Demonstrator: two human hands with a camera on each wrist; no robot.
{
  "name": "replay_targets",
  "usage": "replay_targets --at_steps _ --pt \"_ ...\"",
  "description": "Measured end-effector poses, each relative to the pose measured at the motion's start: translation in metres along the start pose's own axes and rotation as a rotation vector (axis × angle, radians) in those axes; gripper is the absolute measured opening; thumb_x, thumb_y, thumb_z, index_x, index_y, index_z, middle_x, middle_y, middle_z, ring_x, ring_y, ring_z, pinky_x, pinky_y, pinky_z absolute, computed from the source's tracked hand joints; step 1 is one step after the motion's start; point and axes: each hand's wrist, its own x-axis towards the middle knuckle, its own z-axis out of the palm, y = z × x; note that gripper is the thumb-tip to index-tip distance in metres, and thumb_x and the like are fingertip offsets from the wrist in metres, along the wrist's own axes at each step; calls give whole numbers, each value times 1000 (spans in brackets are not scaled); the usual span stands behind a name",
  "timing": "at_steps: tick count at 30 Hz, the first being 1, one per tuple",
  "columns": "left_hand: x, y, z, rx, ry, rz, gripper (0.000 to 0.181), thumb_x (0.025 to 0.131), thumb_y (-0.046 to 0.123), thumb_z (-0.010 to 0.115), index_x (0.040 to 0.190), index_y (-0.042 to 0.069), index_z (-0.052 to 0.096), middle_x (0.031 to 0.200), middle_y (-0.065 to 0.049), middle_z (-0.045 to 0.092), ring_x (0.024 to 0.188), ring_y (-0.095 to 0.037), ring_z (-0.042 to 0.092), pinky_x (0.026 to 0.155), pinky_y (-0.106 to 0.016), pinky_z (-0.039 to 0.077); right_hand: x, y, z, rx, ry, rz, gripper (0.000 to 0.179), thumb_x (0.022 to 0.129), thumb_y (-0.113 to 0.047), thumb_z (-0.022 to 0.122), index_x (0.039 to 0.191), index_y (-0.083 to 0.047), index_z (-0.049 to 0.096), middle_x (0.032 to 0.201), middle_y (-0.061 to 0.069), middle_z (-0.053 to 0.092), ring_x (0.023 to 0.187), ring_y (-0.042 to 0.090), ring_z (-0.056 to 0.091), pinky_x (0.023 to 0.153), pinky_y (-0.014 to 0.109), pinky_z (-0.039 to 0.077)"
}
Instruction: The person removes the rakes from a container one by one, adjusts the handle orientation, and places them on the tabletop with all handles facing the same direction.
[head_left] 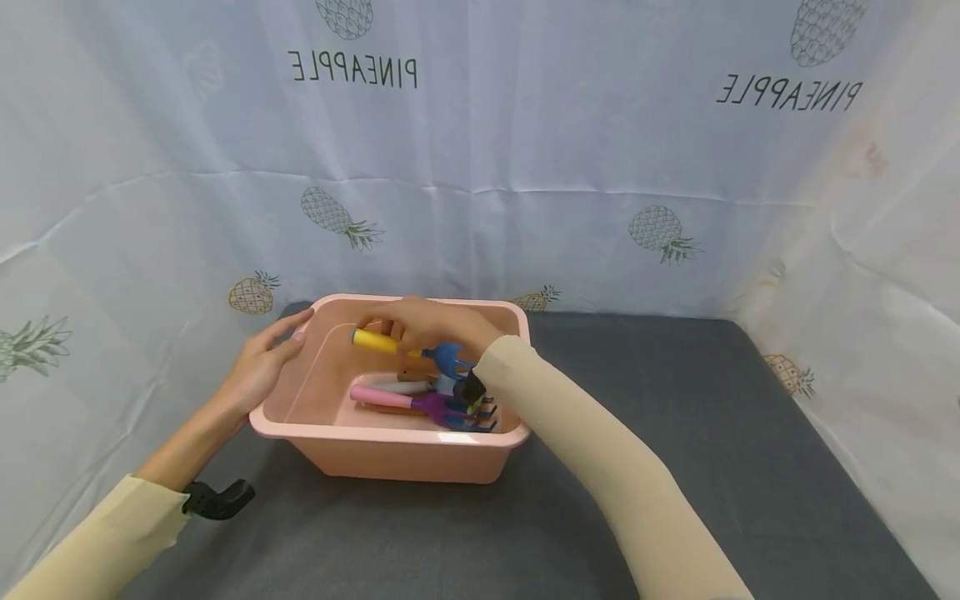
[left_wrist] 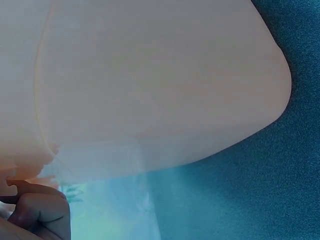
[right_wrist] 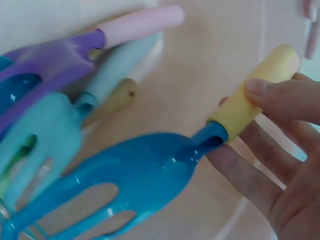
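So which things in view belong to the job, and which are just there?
Job:
yellow-handled fork, in the right hand
basin, left hand on its rim
likely, unheld in the basin: purple fork, pale-blue fork

Just there:
table
pineapple curtain

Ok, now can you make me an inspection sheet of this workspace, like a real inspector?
Surface: dark grey table, with a pink tub on it.
Job's things: blue fork with a yellow handle, in hand.
Clutter: in the tub, a purple fork with a pink handle overlaps a pale blue fork; a brown handle is partly hidden.
Grips: right hand pinches the yellow handle; left hand touches the tub's left rim.
Cables: nothing seen.
Surroundings: pale pineapple-print cloth behind and at both sides.
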Motion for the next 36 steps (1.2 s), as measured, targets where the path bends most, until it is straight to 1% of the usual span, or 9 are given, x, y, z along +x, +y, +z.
replay_targets --at_steps 3,5,7,17,22,25,29,31,36 --pt "0 1 1 -5 -9 -9 58 102 49 36 154 25 26 153 -19 34 117 -19 59 77 -16 52 -4 -6 -6 -38 10 -15 68 81 5 61 140 -26 47 118 4 62 104 16 59 80 21 53" --pt "-1 1 1 -13 -17 -19 58 102 49 35 154 26 25 155 -18 31 127 -32 51 77 -15 51 -9 -11 -12 -53 14 -22 67 83 4 60 141 -27 46 119 4 62 105 16 59 79 21 53" --pt "-2 1 2 -19 -25 -24 58 102 50 35 154 27 23 157 -17 27 133 -38 43 78 -12 48 -13 -16 -18 -62 18 -21 66 84 4 60 141 -27 46 120 3 61 106 16 58 79 21 53" --pt "-6 -2 1 -6 -13 4 57 103 48 34 154 24 24 155 -18 30 132 -38 43 79 -10 47 -49 -45 -57 -152 75 1 67 87 3 53 143 -31 42 127 4 61 99 16 66 77 21 53" --pt "-5 -1 0 -2 -18 10 58 102 49 35 154 26 24 154 -18 32 122 -16 54 79 -13 50 -73 -54 -76 -218 127 7 65 87 -1 55 141 -34 43 124 1 63 96 13 65 79 22 53" --pt "-5 -1 0 -5 -21 10 58 102 49 36 154 26 24 154 -18 33 116 -4 56 79 -14 51 -88 -57 -86 -235 164 -9 62 88 -1 55 140 -32 45 121 0 63 94 12 65 79 23 53" --pt "-4 0 0 -14 -28 10 58 102 49 36 154 26 24 154 -19 32 113 0 56 79 -14 51 -109 -56 -95 -268 193 -2 60 89 -1 54 139 -33 47 120 -1 62 92 11 65 81 25 53" --pt "-4 0 -1 -14 -27 11 58 102 49 36 154 26 24 155 -19 31 115 -4 56 79 -14 51 -121 -54 -99 -299 195 12 59 90 -3 55 139 -33 47 122 -2 62 93 11 65 83 26 53" --pt "-4 1 1 -9 -29 8 58 102 49 34 154 26 22 156 -19 29 129 -35 47 78 -14 51 -149 -38 -104 -354 195 53 55 91 -6 59 139 -32 48 122 -2 62 94 14 66 86 30 53"
